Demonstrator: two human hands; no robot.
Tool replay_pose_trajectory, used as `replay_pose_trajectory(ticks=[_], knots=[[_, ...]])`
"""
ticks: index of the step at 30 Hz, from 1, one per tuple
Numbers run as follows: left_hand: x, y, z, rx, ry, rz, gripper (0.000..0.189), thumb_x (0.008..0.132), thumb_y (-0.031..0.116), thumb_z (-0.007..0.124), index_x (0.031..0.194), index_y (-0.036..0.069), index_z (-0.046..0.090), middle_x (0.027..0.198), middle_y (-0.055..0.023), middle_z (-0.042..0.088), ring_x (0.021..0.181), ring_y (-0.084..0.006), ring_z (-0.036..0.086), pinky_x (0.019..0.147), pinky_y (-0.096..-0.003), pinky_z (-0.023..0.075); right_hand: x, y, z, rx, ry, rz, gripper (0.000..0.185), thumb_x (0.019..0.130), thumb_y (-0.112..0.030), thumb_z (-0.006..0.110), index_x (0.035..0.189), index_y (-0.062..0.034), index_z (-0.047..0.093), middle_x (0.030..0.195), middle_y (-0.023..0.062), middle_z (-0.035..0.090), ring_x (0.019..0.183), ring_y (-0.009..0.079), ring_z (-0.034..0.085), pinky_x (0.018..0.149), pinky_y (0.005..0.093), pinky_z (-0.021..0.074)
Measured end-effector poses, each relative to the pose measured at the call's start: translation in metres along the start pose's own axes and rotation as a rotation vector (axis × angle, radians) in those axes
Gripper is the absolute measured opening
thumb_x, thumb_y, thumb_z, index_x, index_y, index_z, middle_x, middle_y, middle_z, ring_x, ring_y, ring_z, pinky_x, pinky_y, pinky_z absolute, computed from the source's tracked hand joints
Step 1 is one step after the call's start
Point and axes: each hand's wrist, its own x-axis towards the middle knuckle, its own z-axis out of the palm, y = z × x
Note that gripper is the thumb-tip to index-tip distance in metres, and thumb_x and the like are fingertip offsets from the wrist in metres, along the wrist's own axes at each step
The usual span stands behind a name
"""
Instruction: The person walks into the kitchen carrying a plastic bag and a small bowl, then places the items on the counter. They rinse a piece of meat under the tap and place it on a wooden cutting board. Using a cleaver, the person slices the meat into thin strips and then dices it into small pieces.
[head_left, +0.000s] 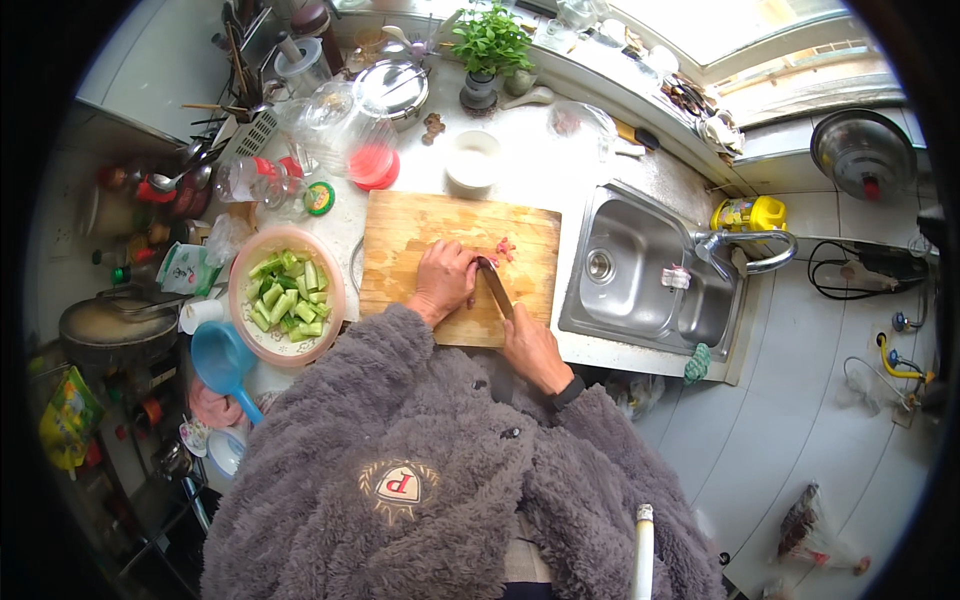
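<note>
On the wooden cutting board (405, 225) small reddish pieces of food (506, 248) lie just beyond the knife. My right hand (534, 351) grips the handle of a kitchen knife (495, 286), whose blade points away from me, beside my left fingers. My left hand (445, 277) presses down on the board with bent fingers; a bit of reddish food shows at its fingertips, mostly hidden. Left of the board stands a pink-rimmed basin (244, 330) holding cut green cucumber-like chunks (289, 294). A white bowl (474, 159) sits behind the board.
A steel sink (630, 259) with a faucet (757, 251) adjoins the board's right side. A blue plastic ladle (223, 360) lies near the basin. Behind are a green-capped jar (319, 198), a red-based plastic container (373, 166), a steel pot (391, 86) and a potted plant (491, 41).
</note>
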Motion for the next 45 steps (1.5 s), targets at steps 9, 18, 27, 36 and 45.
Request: replay_pose_trajectory(ticks=[9, 18, 27, 36, 45], knots=[[-0.004, 0.003, -0.007, -0.032, -0.027, -0.028, 0.008, 0.087, 0.017, 0.079, 0.092, 0.012, 0.074, 0.092, -0.0066, 0.067, 0.096, -0.0315, 0.065, 0.085, -0.0439, 0.0539, 0.001, -0.006, -0.002, 0.058, 0.037, 0.035, 0.024, 0.108, -0.02, 0.059, 0.109, 0.0007, 0.047, 0.08, 0.0362, 0.066, 0.076, 0.0602, 0.064, 0.068, 0.0667, 0.0485], [-0.004, 0.002, -0.007, -0.014, -0.019, -0.048, 0.011, 0.088, 0.017, 0.079, 0.096, 0.01, 0.076, 0.092, -0.0085, 0.068, 0.097, -0.0316, 0.064, 0.086, -0.0435, 0.0538, 0.003, -0.009, 0.002, 0.032, 0.018, -0.004, 0.023, 0.106, -0.018, 0.061, 0.11, 0.0013, 0.05, 0.082, 0.0351, 0.068, 0.078, 0.0583, 0.067, 0.07, 0.0671, 0.0501], [-0.003, 0.001, -0.002, 0.019, 0.001, -0.019, 0.013, 0.087, 0.017, 0.08, 0.096, 0.008, 0.076, 0.093, -0.009, 0.068, 0.096, -0.033, 0.065, 0.083, -0.0439, 0.0539, 0.021, -0.011, 0.006, 0.049, -0.08, 0.063, 0.023, 0.107, -0.02, 0.057, 0.11, 0.0013, 0.049, 0.086, 0.0371, 0.068, 0.085, 0.061, 0.066, 0.077, 0.0706, 0.0483], [-0.005, 0.001, -0.004, 0.022, 0.001, -0.031, 0.01, 0.086, 0.016, 0.08, 0.093, 0.011, 0.075, 0.092, -0.0071, 0.068, 0.095, -0.0317, 0.065, 0.083, -0.0435, 0.0541, -0.003, 0.004, -0.001, -0.023, -0.02, 0.006, 0.022, 0.106, -0.018, 0.059, 0.109, 0.0012, 0.049, 0.082, 0.0371, 0.067, 0.079, 0.0597, 0.066, 0.071, 0.0686, 0.0492], [-0.012, -0.003, -0.008, -0.027, 0.013, -0.061, 0.008, 0.086, 0.016, 0.079, 0.093, 0.013, 0.075, 0.093, -0.0054, 0.067, 0.1, -0.0298, 0.064, 0.086, -0.0441, 0.053, 0.002, 0.001, 0.0, 0.034, 0.045, -0.014, 0.022, 0.105, -0.017, 0.062, 0.11, 0.0016, 0.05, 0.077, 0.0352, 0.066, 0.076, 0.0585, 0.065, 0.069, 0.0671, 0.0498]])
